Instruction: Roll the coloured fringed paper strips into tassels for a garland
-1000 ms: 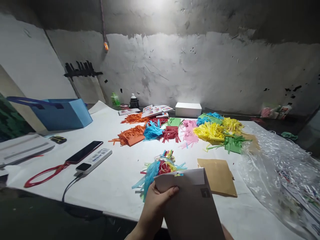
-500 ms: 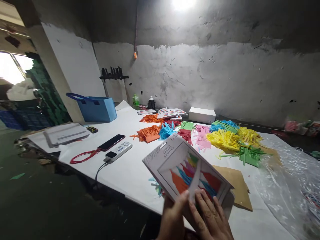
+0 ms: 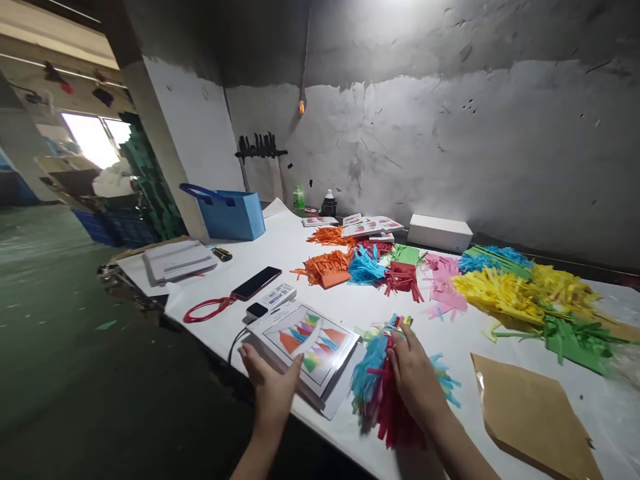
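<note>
A flat tassel bunting box (image 3: 305, 340), printed with colourful tassels, lies at the table's front edge. My left hand (image 3: 273, 387) is at its near side, thumb and fingers spread apart, touching or nearly touching the box. To the right of the box, my right hand (image 3: 415, 373) closes over a bundle of paper tassels (image 3: 373, 387) in blue, red and other colours. Its fingertips rest at the top of the bundle, and part of the grip is hidden behind the hand.
Behind lie piles of orange tassels (image 3: 327, 267), yellow tassels (image 3: 500, 293) and pink tassels (image 3: 445, 280). A brown cardboard sheet (image 3: 535, 413) is at right. A phone (image 3: 257, 283), a white power bank (image 3: 280, 297) and a blue bag (image 3: 233, 217) stand left. A white box (image 3: 440, 232) is by the wall.
The box, earlier held up between both hands, now lies on the table further left. My right hand has left it and moved onto the tassel bundle. The view has turned left.
</note>
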Tool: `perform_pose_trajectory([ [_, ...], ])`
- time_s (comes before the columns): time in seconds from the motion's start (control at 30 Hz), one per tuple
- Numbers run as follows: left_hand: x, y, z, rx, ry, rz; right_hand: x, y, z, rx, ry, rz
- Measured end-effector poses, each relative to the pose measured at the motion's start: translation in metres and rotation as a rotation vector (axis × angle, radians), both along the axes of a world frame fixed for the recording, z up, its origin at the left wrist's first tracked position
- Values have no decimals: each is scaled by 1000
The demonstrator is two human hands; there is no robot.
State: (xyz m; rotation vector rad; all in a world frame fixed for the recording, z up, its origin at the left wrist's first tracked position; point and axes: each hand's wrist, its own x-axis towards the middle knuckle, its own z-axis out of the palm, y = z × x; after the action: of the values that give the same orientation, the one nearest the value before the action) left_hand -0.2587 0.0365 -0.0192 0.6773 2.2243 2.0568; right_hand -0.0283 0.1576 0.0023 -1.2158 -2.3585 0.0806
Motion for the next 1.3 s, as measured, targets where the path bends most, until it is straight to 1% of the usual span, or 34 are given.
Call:
perform_pose_trajectory([
  [0.03, 2, -1, -4, -63, 123, -4, -12, 7, -1, -14, -22, -27],
  [0.07, 7, -2, -8, -145, 278, -45, -22, 11, -4, -25, -37, -48],
  [0.17, 25, -4, -17, -429, 766, -291, -42, 9, -17, -51, -89, -89],
  [0.2, 30, -4, -20, -495, 864, -354, -44, 6, -23, -43, -106, -86],
  [0.27, 36, -3, -24, -594, 974, -405, -40, 1, -35, 11, -137, -67],
  [0.33, 36, -1, -27, -643, 1019, -398, -27, 4, -45, 69, -142, -74],
  [0.4, 33, 1, -27, -649, 1042, -399, -10, 14, -50, 73, -77, -85],
  [0.43, 32, 2, -27, -640, 1052, -400, -1, 19, -50, 54, -23, -65],
  [0.5, 32, 2, -27, -602, 1068, -405, 16, 27, -45, 14, 82, 13],
  [0.57, 35, 2, -26, -548, 1072, -408, 31, 24, -35, 22, 185, 158],
  [0.6, 38, 2, -26, -521, 1067, -410, 36, 18, -29, 55, 232, 258],
  [0.67, 45, 2, -24, -455, 1073, -439, 45, 1, -17, 174, 256, 522],
  [0.7, 48, 1, -21, -423, 1074, -452, 48, -8, -13, 242, 210, 651],
  [0.73, 51, 1, -18, -399, 1066, -459, 51, -16, -10, 304, 130, 743],
  [0.8, 57, 1, -9, -369, 1027, -458, 59, -27, -6, 387, -43, 830],
  [0.87, 63, 1, -1, -366, 974, -438, 67, -31, -3, 393, -125, 859],
  [0.9, 67, 1, 2, -368, 968, -436, 71, -31, -2, 364, -138, 875],
  [0.93, 71, 1, 4, -363, 983, -436, 74, -30, 0, 311, -155, 906],
  [1.0, 82, 2, 2, -363, 1045, -435, 78, -28, 5, 159, -152, 947],
  [1.03, 87, 3, -1, -364, 1085, -437, 78, -27, 7, 81, -129, 936],
  [1.07, 93, 3, -5, -370, 1122, -440, 76, -27, 8, 24, -101, 881],
  [1.1, 97, 3, -9, -375, 1156, -435, 73, -28, 7, 7, -76, 786],
  [1.13, 102, 2, -12, -381, 1188, -427, 69, -30, 4, 50, -62, 682],
  [1.17, 105, 2, -15, -382, 1221, -413, 65, -33, 0, 139, -56, 597],
  [1.2, 107, 1, -16, -381, 1251, -396, 61, -35, -6, 252, -58, 556],
  [1.23, 108, 0, -16, -378, 1278, -377, 57, -38, -13, 372, -57, 567],
  [1.27, 109, -1, -15, -372, 1301, -361, 54, -39, -20, 469, -53, 617],
  [1.3, 109, -2, -13, -374, 1317, -355, 52, -40, -26, 523, -51, 670],
])
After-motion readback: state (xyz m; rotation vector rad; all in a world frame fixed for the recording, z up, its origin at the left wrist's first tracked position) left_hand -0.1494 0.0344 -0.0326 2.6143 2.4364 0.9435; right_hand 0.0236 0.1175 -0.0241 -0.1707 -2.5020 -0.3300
